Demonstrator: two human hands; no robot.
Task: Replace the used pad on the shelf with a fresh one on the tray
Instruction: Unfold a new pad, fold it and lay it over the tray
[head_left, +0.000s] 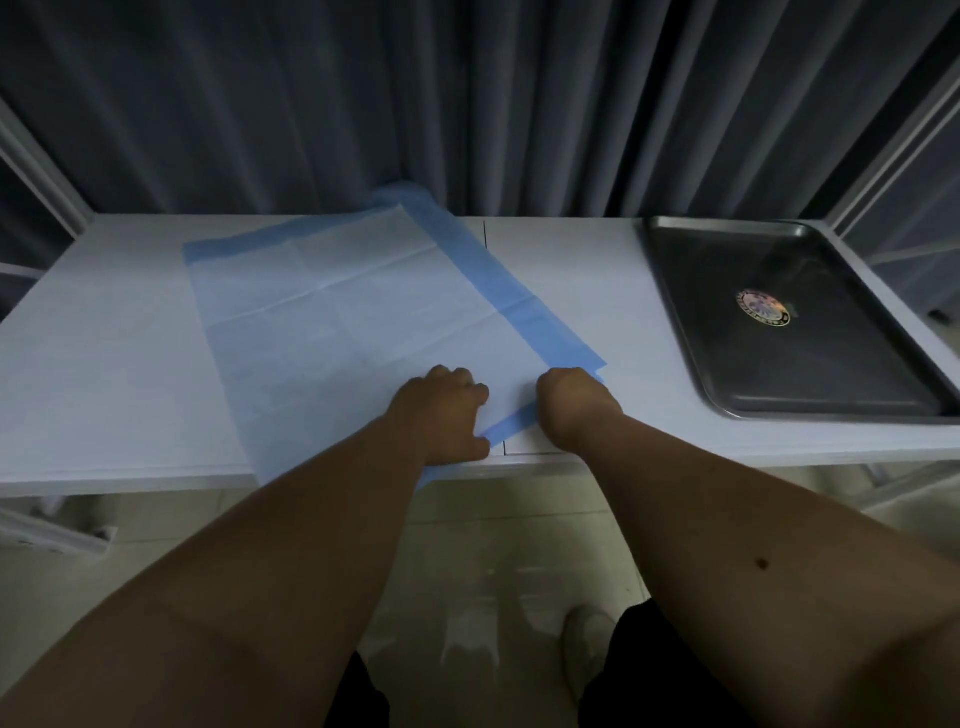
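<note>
Your left hand and right hand, fingers curled, grip the near edge of the blue-bordered pad spread askew on the white shelf. Rightward, the steel tray holds no pad, so this sheet is probably the fresh one, only needing straightening.

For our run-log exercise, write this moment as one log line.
left hand: grips near edge of blue-bordered white absorbent pad | right hand: grips same edge | rectangular steel tray: holds no pad
</note>
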